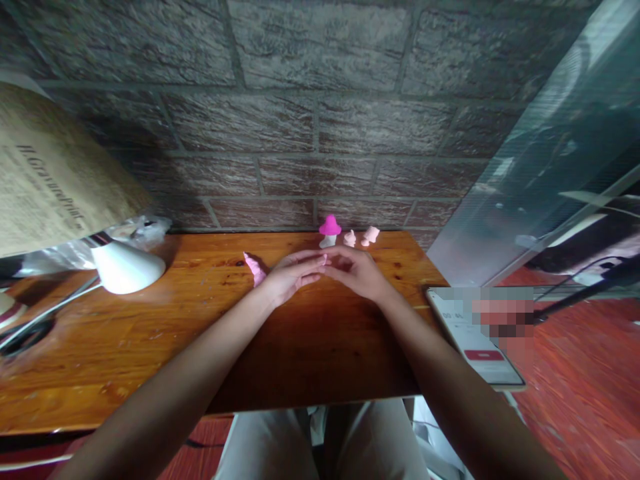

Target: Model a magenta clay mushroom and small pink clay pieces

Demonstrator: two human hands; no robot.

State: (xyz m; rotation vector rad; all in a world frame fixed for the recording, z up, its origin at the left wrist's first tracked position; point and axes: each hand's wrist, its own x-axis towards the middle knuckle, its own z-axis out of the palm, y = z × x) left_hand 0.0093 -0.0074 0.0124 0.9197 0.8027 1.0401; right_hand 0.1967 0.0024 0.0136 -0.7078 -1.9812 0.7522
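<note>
My left hand [293,275] and my right hand [356,268] meet above the wooden table, fingertips together. Between their fingers shows a small pink clay-like piece [324,260], pinched from both sides and mostly covered. Left of my left hand lies a longer, crumpled pink strip [255,269], its near end close to the wrist. Just behind the hands stands a mushroom figure [330,228] with a magenta cap and a whitish stem. Two small pale pink shapes, a lower one [350,238] and a taller one [370,235], stand right of it.
A white lamp base [127,267] under a printed paper shade [55,173] stands at the left, with clear plastic wrapping [150,229] behind. At the table's right edge lies a phone [475,340]. A brick-patterned wall [280,173] closes off the back; a translucent panel [520,153] rises at right.
</note>
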